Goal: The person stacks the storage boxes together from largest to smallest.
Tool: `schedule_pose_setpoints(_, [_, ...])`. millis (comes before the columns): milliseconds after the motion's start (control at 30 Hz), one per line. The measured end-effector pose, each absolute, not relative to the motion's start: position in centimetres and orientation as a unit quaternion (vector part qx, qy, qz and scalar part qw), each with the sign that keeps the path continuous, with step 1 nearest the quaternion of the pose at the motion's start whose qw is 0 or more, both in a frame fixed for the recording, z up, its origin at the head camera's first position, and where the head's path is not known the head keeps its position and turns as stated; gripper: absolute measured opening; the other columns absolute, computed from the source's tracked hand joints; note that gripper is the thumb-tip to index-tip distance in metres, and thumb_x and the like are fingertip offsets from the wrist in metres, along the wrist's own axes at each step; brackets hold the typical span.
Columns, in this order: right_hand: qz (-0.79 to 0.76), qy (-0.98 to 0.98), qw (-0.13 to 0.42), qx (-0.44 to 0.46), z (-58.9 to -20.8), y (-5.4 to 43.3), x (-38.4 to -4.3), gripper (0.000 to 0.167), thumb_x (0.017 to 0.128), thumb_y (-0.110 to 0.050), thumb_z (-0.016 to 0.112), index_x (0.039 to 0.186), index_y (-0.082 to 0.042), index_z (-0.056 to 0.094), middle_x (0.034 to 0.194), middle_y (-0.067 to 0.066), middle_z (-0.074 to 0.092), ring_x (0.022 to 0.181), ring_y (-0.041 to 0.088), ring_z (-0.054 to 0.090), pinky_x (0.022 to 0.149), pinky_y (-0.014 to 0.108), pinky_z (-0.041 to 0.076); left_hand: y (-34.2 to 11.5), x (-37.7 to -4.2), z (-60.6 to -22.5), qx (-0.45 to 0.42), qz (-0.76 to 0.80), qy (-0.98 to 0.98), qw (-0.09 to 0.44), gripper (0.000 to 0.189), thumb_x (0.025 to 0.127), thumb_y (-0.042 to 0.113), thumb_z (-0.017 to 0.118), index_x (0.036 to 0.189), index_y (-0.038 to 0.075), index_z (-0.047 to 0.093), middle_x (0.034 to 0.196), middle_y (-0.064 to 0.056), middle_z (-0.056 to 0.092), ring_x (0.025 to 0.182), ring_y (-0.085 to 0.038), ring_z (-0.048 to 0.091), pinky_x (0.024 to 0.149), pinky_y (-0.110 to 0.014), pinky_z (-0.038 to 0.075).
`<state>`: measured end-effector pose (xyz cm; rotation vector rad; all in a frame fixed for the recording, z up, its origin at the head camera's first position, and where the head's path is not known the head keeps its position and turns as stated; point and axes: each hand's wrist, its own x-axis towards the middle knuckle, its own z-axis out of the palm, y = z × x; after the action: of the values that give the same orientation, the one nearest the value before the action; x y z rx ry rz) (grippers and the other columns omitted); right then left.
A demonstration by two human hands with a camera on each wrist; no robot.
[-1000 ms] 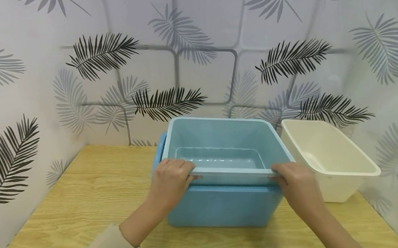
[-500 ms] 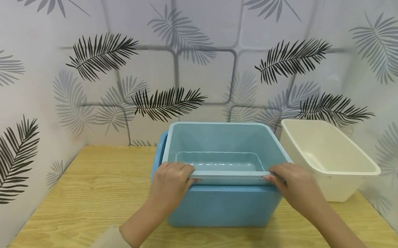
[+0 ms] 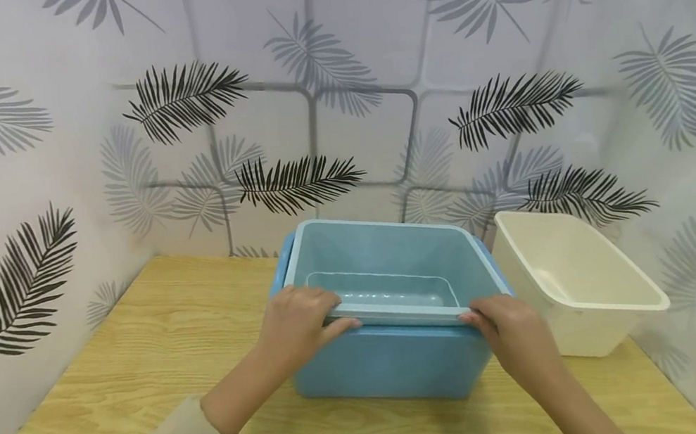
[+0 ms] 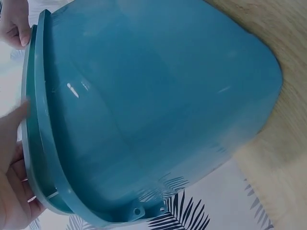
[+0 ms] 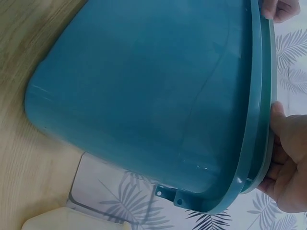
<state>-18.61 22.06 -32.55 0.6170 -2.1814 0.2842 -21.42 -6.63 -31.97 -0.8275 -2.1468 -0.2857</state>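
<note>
You are, it seems, working on nesting one container in another: the light-blue basin (image 3: 383, 245) is sitting inside the blue bin (image 3: 389, 365), its front rim showing just above the bin's front rim. Your left hand (image 3: 292, 322) is gripping the basin's rim near its front-left corner, fingers hooking over it and the thumb lying along the front, though that thumb is blurring in the left wrist view. Your right hand (image 3: 515, 327) is pinching the rim near the front-right corner, thumb on one side and fingers curling round the other. In all likelihood, the next move is calling for even pressure at both corners until the basin is seating fully, then for loosening the grip.

The basin's mouth is facing upward; you cannot be sure from here whether it is tilting slightly. Its long axis is running side to side, nearly parallel to the far edge of the wooden surface (image 3: 168, 321). The nested pair is standing somewhat right of the middle, toward that far edge, while a cream bin (image 3: 589, 333) is standing just beside it, by the right edge.
</note>
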Motion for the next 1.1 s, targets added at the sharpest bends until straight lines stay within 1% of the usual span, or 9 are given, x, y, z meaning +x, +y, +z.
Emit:
schedule_pose_setpoints(133, [0.115, -0.867, 0.415, 0.249, -32.9, 22.2, -18.6, 0.02, 0.075, -0.023, 0.068, 0.076, -0.003, 0.066, 0.07, 0.006, 0.066, 0.065, 0.021, 0.063, 0.059, 0.034, 0.052, -6.5, -21.4, -32.2, -0.332, -0.117, -0.848, 0.397, 0.037, 0.077, 0.041, 0.069, 0.055, 0.014, 0.055, 0.047, 0.006, 0.045, 0.042, -0.006, 0.034, 0.042, -0.017, 0.027])
schedule_pose_setpoints(300, [0.119, -0.872, 0.405, 0.249, -33.2, 22.3, -18.5, 0.02, 0.074, -0.024, 0.069, 0.077, -0.005, 0.067, 0.071, 0.005, 0.067, 0.066, 0.02, 0.063, 0.059, 0.033, 0.052, -6.4, -21.3, -32.8, -0.318, -0.113, -0.858, 0.386, 0.037, 0.081, 0.037, 0.067, 0.053, 0.015, 0.054, 0.045, 0.007, 0.043, 0.042, -0.006, 0.035, 0.042, -0.017, 0.029])
schedule_pose_setpoints(467, [0.119, -0.879, 0.392, 0.242, -33.4, 22.4, -18.3, 0.018, 0.071, -0.02, 0.073, 0.077, -0.005, 0.067, 0.071, 0.004, 0.067, 0.066, 0.018, 0.064, 0.059, 0.031, 0.053, -6.3, -21.2, -33.1, -0.317, -0.119, -0.861, 0.379, 0.038, 0.082, 0.036, 0.067, 0.053, 0.015, 0.054, 0.044, 0.008, 0.04, 0.043, -0.004, 0.031, 0.044, -0.017, 0.03])
schedule_pose_setpoints(633, [0.119, -0.886, 0.381, 0.236, -33.5, 22.4, -18.3, 0.017, 0.07, -0.019, 0.075, 0.078, -0.005, 0.068, 0.071, 0.003, 0.067, 0.065, 0.017, 0.064, 0.058, 0.03, 0.053, -6.3, -21.2, -33.3, -0.317, -0.119, -0.863, 0.374, 0.045, 0.083, 0.036, 0.066, 0.049, 0.016, 0.044, 0.044, 0.008, 0.031, 0.044, -0.003, 0.023, 0.044, -0.016, 0.024])
schedule_pose_setpoints(733, [0.118, -0.887, 0.378, 0.237, -33.5, 22.4, -18.2, 0.017, 0.07, -0.018, 0.075, 0.078, -0.004, 0.068, 0.071, 0.004, 0.067, 0.065, 0.017, 0.064, 0.058, 0.029, 0.053, -6.2, -21.2, -33.4, -0.315, -0.12, -0.864, 0.374, 0.046, 0.082, 0.036, 0.067, 0.049, 0.015, 0.043, 0.044, 0.009, 0.03, 0.044, -0.003, 0.022, 0.044, -0.016, 0.022])
schedule_pose_setpoints(800, [0.118, -0.888, 0.376, 0.238, -33.5, 22.5, -18.2, 0.018, 0.07, -0.017, 0.076, 0.079, -0.004, 0.069, 0.072, 0.005, 0.067, 0.066, 0.017, 0.064, 0.058, 0.029, 0.053, -6.2, -21.1, -33.4, -0.312, -0.122, -0.864, 0.376, 0.041, 0.082, 0.035, 0.068, 0.051, 0.014, 0.05, 0.045, 0.009, 0.036, 0.043, -0.003, 0.026, 0.045, -0.017, 0.026])
schedule_pose_setpoints(900, [0.122, -0.889, 0.371, 0.237, -33.6, 22.6, -18.3, 0.018, 0.07, -0.016, 0.076, 0.08, -0.004, 0.069, 0.074, 0.005, 0.068, 0.068, 0.018, 0.064, 0.059, 0.03, 0.053, -6.0, -21.0, -33.4, -0.305, -0.128, -0.862, 0.384, 0.032, 0.08, 0.038, 0.069, 0.06, 0.013, 0.062, 0.053, 0.007, 0.054, 0.046, -0.006, 0.044, 0.048, -0.021, 0.039])
schedule_pose_setpoints(1000, [0.128, -0.892, 0.362, 0.239, -33.6, 22.7, -18.2, 0.017, 0.071, -0.014, 0.077, 0.082, -0.004, 0.069, 0.077, 0.005, 0.068, 0.072, 0.019, 0.064, 0.063, 0.033, 0.054, -5.6, -20.9, -33.5, -0.301, -0.137, -0.86, 0.389, 0.028, 0.079, 0.039, 0.07, 0.074, 0.012, 0.07, 0.07, 0.001, 0.066, 0.061, -0.014, 0.061, 0.059, -0.027, 0.051])
schedule_pose_setpoints(1100, [0.136, -0.89, 0.357, 0.249, -33.6, 22.8, -18.2, 0.018, 0.071, -0.01, 0.076, 0.086, -0.003, 0.069, 0.082, 0.006, 0.068, 0.078, 0.02, 0.063, 0.067, 0.035, 0.054, -4.9, -20.9, -33.6, -0.31, -0.147, -0.854, 0.392, 0.028, 0.078, 0.039, 0.071, 0.08, 0.011, 0.07, 0.079, -0.002, 0.067, 0.072, -0.018, 0.065, 0.066, -0.03, 0.053])
